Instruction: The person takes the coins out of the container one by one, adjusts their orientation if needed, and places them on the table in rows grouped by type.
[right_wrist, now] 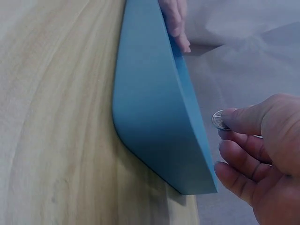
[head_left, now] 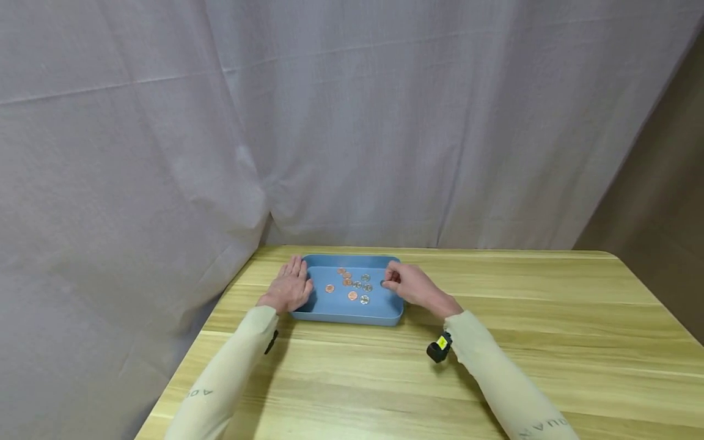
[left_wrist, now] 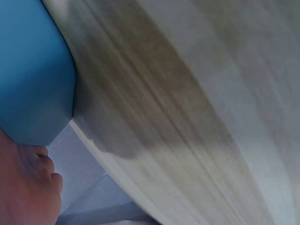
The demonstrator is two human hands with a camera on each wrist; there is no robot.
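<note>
— So, starting nearest: what are the two sleeved arms doing over the wooden table [head_left: 495, 318]?

— Both reach forward to the blue tray [head_left: 346, 313], which sits toward the far left part of the table. The left hand [head_left: 289, 287] lies flat with straight fingers against the tray's left rim, apparently to steady it so it doesn't slide.

— And the right hand [head_left: 412, 287]?

— It hangs over the tray's right edge, thumb and forefinger pinched on a silver coin [right_wrist: 219, 120]. The right wrist view shows that coin clearly, held just above the rim, the other fingers curled beneath it.

— Where are the rest of the coins [head_left: 354, 286]?

— Scattered on the tray floor, copper and silver mixed, mostly in the middle and toward the far side. They lie loose and apart, a few close together.

— Anything in the way?

— Not much. The tray's raised wall stands between the pinching fingers and the coins, so the hand has to come in over it. A small black-and-yellow device [head_left: 439, 347] is strapped at the right wrist.

— And beyond?

— A grey curtain [head_left: 352, 122] hangs behind the table's far edge. The left wrist view is blurred, showing only the tray's corner and table grain.
</note>
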